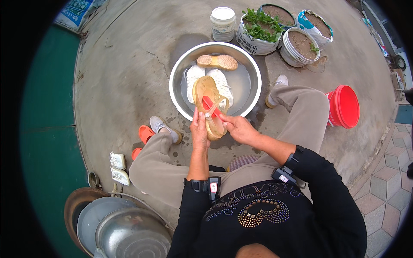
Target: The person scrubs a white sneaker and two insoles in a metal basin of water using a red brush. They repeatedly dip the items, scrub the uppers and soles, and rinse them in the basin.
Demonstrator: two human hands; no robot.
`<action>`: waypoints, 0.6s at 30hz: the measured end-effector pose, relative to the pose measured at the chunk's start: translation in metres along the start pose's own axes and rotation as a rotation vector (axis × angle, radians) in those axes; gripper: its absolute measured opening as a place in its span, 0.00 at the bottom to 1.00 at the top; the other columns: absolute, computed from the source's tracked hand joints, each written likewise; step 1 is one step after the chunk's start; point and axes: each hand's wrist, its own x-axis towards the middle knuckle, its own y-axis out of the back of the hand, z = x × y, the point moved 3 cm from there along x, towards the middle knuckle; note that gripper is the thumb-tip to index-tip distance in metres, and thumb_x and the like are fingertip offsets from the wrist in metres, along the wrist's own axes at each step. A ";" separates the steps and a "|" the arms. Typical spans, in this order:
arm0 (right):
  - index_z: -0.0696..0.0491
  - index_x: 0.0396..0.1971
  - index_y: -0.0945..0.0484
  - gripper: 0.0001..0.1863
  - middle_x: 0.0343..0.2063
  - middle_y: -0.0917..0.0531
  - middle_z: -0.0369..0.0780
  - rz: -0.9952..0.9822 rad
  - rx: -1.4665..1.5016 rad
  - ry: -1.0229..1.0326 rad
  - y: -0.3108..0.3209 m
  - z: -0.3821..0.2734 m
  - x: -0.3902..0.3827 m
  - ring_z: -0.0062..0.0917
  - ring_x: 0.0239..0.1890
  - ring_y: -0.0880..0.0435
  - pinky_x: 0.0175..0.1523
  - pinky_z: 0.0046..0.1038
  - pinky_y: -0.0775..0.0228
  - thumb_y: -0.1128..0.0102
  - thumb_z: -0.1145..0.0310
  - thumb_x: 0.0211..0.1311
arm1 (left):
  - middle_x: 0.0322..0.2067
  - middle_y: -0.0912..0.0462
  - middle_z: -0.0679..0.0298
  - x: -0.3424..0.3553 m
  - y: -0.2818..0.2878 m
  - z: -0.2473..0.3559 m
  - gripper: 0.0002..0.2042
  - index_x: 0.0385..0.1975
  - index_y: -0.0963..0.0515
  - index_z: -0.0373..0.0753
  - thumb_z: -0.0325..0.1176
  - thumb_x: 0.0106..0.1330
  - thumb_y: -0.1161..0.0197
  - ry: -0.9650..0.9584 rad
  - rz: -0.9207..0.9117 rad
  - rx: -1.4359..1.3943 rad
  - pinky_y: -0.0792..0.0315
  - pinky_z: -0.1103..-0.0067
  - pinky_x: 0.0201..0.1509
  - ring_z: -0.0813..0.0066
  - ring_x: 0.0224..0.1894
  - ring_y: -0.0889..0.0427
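My left hand (199, 131) grips a yellowish, translucent sandal (204, 86) by its side and heel. Inside it lies the red head of a brush (208, 103), beneath the strap. The brush's other end runs into the closed fingers of my right hand (241, 130). Both hands are over the near edge of a round metal basin (173, 81) of cloudy water. In the basin are a white shoe (195, 79), a second white shoe (220, 82) partly behind the sandal, and a similar yellowish sandal (218, 62) with its sole up.
Beyond the basin stand a white lidded bucket (223, 26) and several planters (258, 41). A red bucket (347, 106) lies tilted at right. Orange slippers (146, 133) and white shoes (118, 167) sit at left, near stacked metal basins (133, 234).
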 end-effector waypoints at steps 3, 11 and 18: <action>0.52 0.53 0.28 0.20 0.32 0.20 0.54 -0.090 -0.115 -0.013 -0.002 0.000 -0.014 0.48 0.37 0.21 0.46 0.39 0.30 0.53 0.64 0.62 | 0.55 0.30 0.59 0.003 0.009 0.000 0.25 0.64 0.44 0.35 0.36 0.70 0.50 0.037 0.107 -0.076 0.29 0.79 0.52 0.75 0.51 0.26; 0.54 0.49 0.25 0.19 0.31 0.21 0.55 -0.004 -0.006 -0.081 0.000 0.002 0.015 0.47 0.37 0.21 0.44 0.39 0.29 0.54 0.64 0.60 | 0.55 0.30 0.58 0.005 0.007 -0.006 0.24 0.63 0.42 0.35 0.38 0.70 0.51 0.035 0.041 -0.004 0.29 0.75 0.54 0.71 0.52 0.26; 0.52 0.53 0.28 0.21 0.32 0.20 0.55 -0.002 -0.070 -0.093 -0.002 0.013 0.008 0.46 0.38 0.21 0.45 0.39 0.29 0.52 0.65 0.60 | 0.55 0.29 0.57 0.004 0.007 -0.007 0.25 0.64 0.44 0.34 0.36 0.70 0.51 0.080 0.022 -0.095 0.27 0.76 0.52 0.72 0.51 0.25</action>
